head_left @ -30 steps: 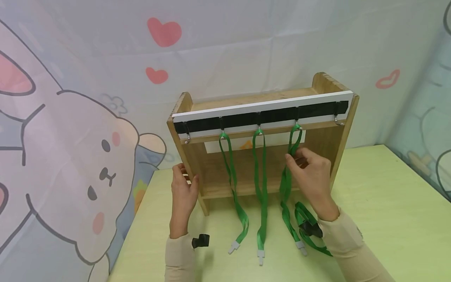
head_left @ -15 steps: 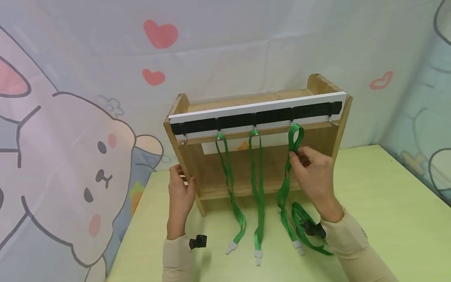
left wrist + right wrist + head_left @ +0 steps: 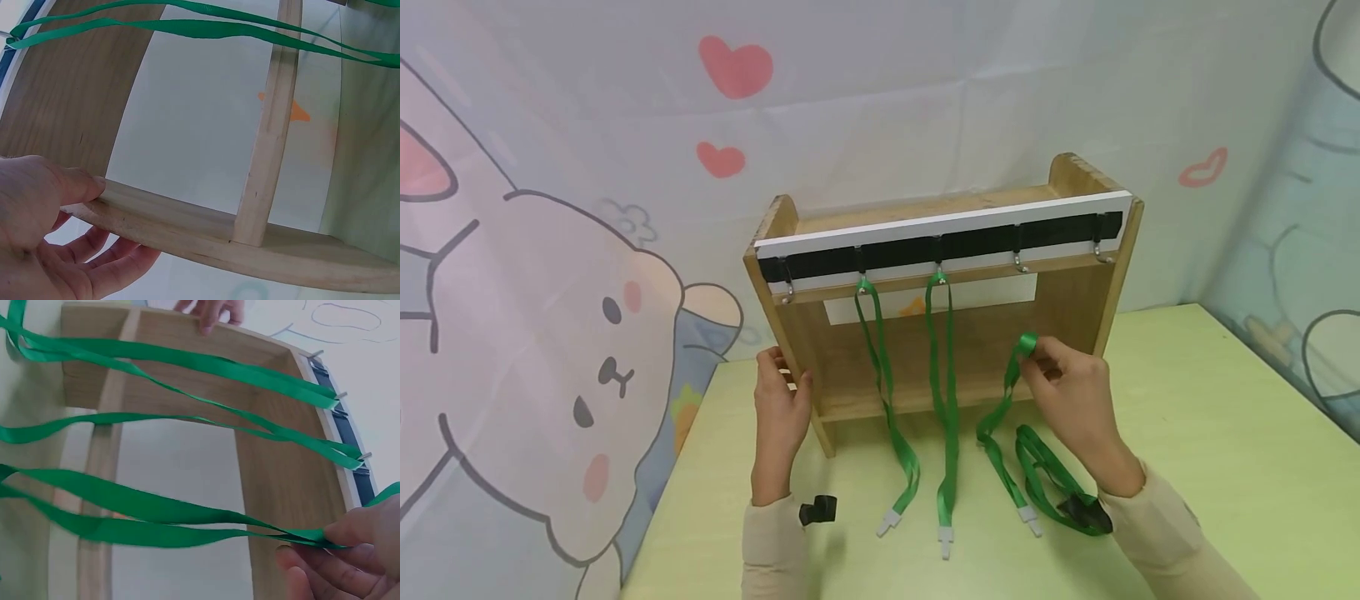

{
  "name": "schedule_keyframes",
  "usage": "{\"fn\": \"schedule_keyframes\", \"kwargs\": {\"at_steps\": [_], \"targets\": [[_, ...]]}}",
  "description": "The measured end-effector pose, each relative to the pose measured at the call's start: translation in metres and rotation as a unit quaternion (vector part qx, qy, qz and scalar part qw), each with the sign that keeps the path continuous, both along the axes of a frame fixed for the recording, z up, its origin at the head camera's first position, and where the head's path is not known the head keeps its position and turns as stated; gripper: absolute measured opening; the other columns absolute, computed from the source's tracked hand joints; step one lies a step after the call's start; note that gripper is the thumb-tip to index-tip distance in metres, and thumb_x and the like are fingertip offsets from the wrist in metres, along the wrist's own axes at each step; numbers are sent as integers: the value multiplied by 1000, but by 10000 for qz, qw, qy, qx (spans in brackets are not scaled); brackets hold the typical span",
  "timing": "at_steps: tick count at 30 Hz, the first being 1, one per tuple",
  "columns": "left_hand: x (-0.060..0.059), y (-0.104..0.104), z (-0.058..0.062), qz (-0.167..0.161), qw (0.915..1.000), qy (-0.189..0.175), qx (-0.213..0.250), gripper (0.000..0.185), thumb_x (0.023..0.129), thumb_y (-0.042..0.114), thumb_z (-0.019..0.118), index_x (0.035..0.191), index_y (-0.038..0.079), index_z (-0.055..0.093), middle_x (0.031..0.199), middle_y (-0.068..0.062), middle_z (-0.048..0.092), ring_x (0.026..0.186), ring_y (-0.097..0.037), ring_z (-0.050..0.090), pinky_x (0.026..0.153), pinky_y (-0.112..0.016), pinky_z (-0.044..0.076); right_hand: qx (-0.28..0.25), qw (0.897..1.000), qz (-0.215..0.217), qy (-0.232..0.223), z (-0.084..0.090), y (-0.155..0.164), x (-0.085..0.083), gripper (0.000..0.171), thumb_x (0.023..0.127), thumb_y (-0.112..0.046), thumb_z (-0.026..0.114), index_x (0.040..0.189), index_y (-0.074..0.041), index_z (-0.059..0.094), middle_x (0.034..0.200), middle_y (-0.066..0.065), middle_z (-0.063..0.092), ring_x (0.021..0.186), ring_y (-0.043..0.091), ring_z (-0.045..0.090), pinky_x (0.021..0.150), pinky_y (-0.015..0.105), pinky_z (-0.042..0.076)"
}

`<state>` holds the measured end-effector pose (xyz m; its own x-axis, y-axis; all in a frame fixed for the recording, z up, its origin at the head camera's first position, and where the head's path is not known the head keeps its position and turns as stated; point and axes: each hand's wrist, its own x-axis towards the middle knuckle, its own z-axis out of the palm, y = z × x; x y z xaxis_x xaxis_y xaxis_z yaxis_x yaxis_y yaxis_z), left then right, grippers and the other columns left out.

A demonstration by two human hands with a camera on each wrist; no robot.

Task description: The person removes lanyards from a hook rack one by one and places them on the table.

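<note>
In the head view my right hand (image 3: 1075,396) pinches a green lanyard (image 3: 1000,408) near its looped top. The lanyard is off the hooks, and its pale clip end trails down to the table. My left hand (image 3: 781,412) grips the left side panel of a wooden rack (image 3: 895,367), thumb in front and fingers behind, as the left wrist view also shows. Two more green lanyards, one on the left (image 3: 883,383) and one in the middle (image 3: 951,400), hang from hooks. The right wrist view shows the pinched lanyard (image 3: 156,534) between thumb and fingers.
A white strip with a black band (image 3: 977,244) carries several metal hooks along the rack's front. A bare hook (image 3: 1021,263) is above my right hand. Another green lanyard (image 3: 1048,475) lies looped on the pale green table (image 3: 1210,467). A printed cloth (image 3: 880,100) stands behind.
The right hand's lanyard has come off its hook and moved down, its loop now at the fingers. The left hand keeps its grip on the rack.
</note>
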<state>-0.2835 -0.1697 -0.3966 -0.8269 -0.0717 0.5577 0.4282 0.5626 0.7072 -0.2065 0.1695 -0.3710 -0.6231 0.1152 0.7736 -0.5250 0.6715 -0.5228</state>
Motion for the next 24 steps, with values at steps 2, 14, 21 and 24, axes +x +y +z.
{"fn": "schedule_keyframes", "kwargs": {"at_steps": [2,14,21,24], "targets": [[0,0,0,4,10000,-4,-10,41,97,-5,60,131,-5,37,116,-29,54,94,-38,59,75,-50,57,37,9999,58,-97,-4,1,2,13,85,14,69,85,1,73,73,7,72,62,21,67,62,7,45],[0,0,2,-47,10000,-68,52,40,97,-5,59,131,-5,37,117,-29,53,94,-39,59,75,-50,57,-78,9988,195,-445,-21,7,13,20,84,17,68,95,2,76,83,9,75,68,25,71,65,7,47],[0,0,3,-94,9999,-20,86,40,97,-5,59,130,-6,38,116,-29,54,94,-39,60,74,-49,57,-252,9973,349,-592,-28,8,16,20,85,16,67,95,1,78,86,9,76,76,12,70,68,9,49],[0,0,2,-130,9999,-24,99,40,97,-5,59,130,-6,37,116,-29,54,93,-39,60,74,-49,57,-314,9950,446,-837,-29,9,18,22,84,17,66,93,1,78,86,9,76,76,9,69,67,12,50]]}}
